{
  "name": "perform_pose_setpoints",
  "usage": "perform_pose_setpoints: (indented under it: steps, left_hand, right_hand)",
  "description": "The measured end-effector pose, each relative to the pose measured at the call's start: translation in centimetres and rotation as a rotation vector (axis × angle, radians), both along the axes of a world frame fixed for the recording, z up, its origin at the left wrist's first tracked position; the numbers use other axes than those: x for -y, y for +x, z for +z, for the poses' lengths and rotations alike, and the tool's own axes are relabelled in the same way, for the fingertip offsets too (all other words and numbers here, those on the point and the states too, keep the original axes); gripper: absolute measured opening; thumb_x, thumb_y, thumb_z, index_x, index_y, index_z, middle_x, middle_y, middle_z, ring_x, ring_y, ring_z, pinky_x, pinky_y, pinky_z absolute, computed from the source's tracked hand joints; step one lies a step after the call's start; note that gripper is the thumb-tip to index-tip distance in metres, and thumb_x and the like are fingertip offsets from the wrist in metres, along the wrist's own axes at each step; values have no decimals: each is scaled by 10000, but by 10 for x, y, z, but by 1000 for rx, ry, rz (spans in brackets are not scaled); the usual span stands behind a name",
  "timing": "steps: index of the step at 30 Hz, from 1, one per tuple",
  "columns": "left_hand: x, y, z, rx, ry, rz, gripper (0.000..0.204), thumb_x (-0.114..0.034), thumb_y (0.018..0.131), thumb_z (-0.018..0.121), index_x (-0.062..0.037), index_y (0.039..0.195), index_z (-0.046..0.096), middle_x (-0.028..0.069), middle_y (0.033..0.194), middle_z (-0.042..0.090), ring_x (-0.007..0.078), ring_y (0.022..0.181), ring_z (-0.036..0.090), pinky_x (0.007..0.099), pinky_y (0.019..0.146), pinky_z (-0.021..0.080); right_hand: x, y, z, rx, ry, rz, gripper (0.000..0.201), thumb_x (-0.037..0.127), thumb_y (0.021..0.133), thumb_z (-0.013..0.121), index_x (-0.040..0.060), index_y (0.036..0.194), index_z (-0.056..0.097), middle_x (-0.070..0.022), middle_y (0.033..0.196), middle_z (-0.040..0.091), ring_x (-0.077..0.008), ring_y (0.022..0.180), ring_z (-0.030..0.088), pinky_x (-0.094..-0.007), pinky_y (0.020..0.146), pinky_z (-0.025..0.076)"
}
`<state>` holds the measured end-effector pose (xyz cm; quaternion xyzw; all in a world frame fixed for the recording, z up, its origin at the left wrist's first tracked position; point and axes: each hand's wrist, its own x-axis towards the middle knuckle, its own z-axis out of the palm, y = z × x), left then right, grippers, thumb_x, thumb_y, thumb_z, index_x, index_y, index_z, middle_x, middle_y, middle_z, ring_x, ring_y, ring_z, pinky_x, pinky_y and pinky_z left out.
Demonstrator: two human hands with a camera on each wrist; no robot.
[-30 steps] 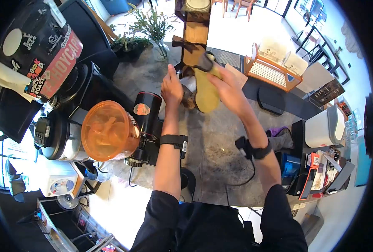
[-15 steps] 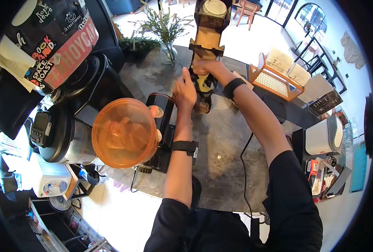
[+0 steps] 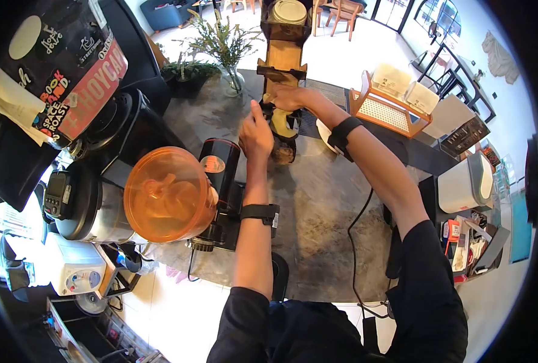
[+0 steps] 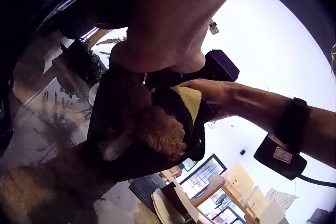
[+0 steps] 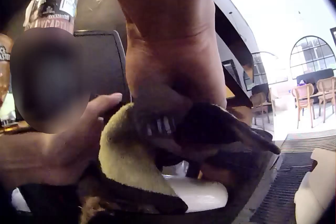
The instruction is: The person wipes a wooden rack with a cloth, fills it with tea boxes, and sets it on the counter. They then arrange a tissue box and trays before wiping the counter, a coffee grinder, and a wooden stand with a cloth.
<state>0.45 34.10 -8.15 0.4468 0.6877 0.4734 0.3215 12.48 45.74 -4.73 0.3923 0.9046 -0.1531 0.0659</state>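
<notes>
In the head view my left hand [image 3: 257, 136] is fisted, thumb up, on a dark thing with a brown fuzzy side [image 3: 284, 152]. That fuzzy side fills the middle of the left wrist view, below the hand; most fingertips are hidden. Reaching across from the right, my right hand [image 3: 288, 97] grips a yellow cloth [image 5: 123, 155] with a dark backing. The cloth lies bent over the dark thing, close beside the left hand. Under it, a white rounded piece [image 5: 202, 192] shows in the right wrist view. Both hands work just before a tall brown-and-black stand [image 3: 284, 57].
An orange-lidded tub [image 3: 169, 193] and a black cylinder [image 3: 220, 163] stand left of the left forearm. Behind the hands is a glass vase with stems [image 3: 231, 78]. A wooden rack [image 3: 390, 109] sits at right. A black cable [image 3: 355, 242] trails across the counter from the right wrist.
The right hand has moved forward and left, bringing the yellow cloth from beside the dark thing onto it. The cloth hung flat before and is now bent. The left hand keeps its hold.
</notes>
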Motion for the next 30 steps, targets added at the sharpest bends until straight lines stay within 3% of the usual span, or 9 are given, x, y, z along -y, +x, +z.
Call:
perform_pose_setpoints:
  steps: [8, 10, 12, 14, 16, 20, 22, 26, 30]
  left_hand:
    - [-7, -1, -7, -113, 53, 47, 681, -551, 987, 248, -30, 1080, 678, 257, 1049, 644, 451, 1041, 560, 509, 891, 413]
    - [-9, -4, -6, -85, -13, 6, 678, -539, 990, 256, -13, 1036, 682, 260, 1012, 649, 459, 1015, 564, 520, 870, 412]
    - [-8, -4, -8, -115, 33, 3, 675, -528, 994, 261, 2, 1006, 679, 265, 987, 649, 462, 996, 566, 522, 855, 413]
    - [-10, -3, -9, -87, 30, 22, 672, -523, 997, 262, 7, 1000, 675, 271, 977, 646, 469, 988, 565, 520, 853, 414]
    - [-10, -3, -8, -107, 68, 20, 677, -521, 998, 258, 17, 1006, 670, 279, 981, 644, 474, 987, 564, 518, 856, 414]
    - [-6, -2, -10, -123, 44, 22, 716, -538, 992, 241, 36, 1018, 669, 287, 999, 643, 481, 994, 561, 519, 864, 413]
    - [-9, -3, -12, -171, 77, 41, 730, -547, 989, 237, 39, 1013, 672, 292, 988, 645, 486, 988, 562, 523, 867, 410]
    - [-14, -5, -15, -169, 19, 22, 758, -553, 989, 209, 52, 1019, 664, 306, 1002, 638, 499, 993, 553, 527, 872, 404]
    - [-18, -3, -19, -161, 45, 64, 781, -555, 989, 199, 74, 982, 662, 311, 960, 640, 495, 976, 559, 526, 856, 400]
  right_hand:
    - [55, 13, 16, -414, 91, 46, 414, 27, 818, 433, 27, 1184, 628, -242, 1134, 575, -399, 1139, 522, -444, 990, 407]
    - [79, 21, 30, -737, 62, 29, 390, 18, 824, 457, 21, 1182, 613, -219, 1126, 563, -368, 1127, 519, -414, 980, 404]
    - [94, 38, 44, -796, 26, 0, 369, 30, 838, 497, 28, 1193, 597, -201, 1150, 559, -332, 1122, 517, -384, 972, 402]
    - [110, 61, 53, -974, 226, -11, 353, 68, 872, 499, 33, 1212, 587, -156, 1135, 590, -265, 1082, 553, -360, 936, 430]
    - [129, 87, 68, -1285, -228, -472, 303, 122, 905, 506, 12, 1174, 592, -117, 1075, 621, -203, 981, 604, -320, 852, 484]
    - [137, 134, 85, -1776, -109, -825, 262, 195, 932, 503, 8, 1102, 571, -100, 1008, 642, -163, 890, 639, -289, 788, 529]
    - [131, 147, 87, -1936, -63, -744, 261, 202, 940, 502, 8, 1107, 553, -99, 1016, 631, -184, 896, 640, -306, 787, 531]
    - [118, 155, 88, -1934, -13, -877, 242, 173, 942, 477, 0, 1096, 548, -113, 986, 638, -206, 855, 653, -328, 744, 548]
    - [91, 150, 72, -1967, -41, -786, 233, 130, 935, 462, -20, 1085, 557, -127, 930, 655, -223, 778, 672, -332, 671, 564]
